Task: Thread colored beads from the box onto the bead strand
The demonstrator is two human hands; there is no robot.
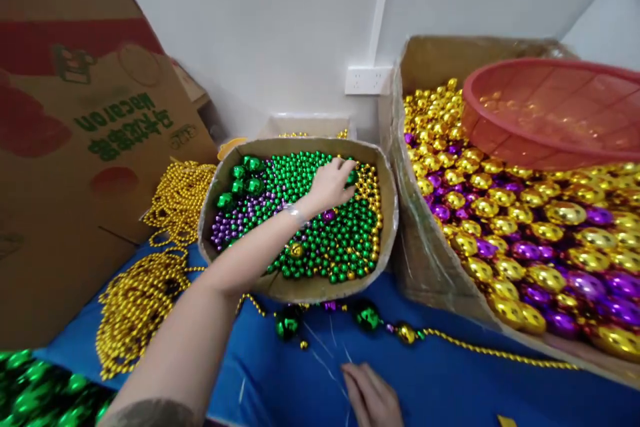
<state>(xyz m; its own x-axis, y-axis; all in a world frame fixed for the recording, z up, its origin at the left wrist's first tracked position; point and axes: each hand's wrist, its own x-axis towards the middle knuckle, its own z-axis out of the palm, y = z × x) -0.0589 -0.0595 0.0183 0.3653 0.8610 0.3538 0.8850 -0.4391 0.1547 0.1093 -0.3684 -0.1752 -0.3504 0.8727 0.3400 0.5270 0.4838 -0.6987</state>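
My left hand (pixel 333 185) reaches into a round cardboard tray (pixel 305 288) filled with small green, purple and gold beads. Its fingers curl down into the green beads (pixel 345 240) near the tray's far right side, and what they grip is hidden. My right hand (pixel 370 395) rests low on the blue cloth (pixel 450 380), fingers together, pinching thin clear threads (pixel 325 353). Just beyond it lies a partly strung strand with green balls (pixel 367 315), a gold ball (pixel 406 332) and a gold bead chain (pixel 500 351).
A large cardboard box (pixel 430 267) at right holds several big gold and purple balls, with a red plastic basket (pixel 550 113) on top. Piles of gold bead strings (pixel 145 293) lie at left beside printed cardboard boxes (pixel 75 147). Green beads (pixel 40 393) fill the bottom left corner.
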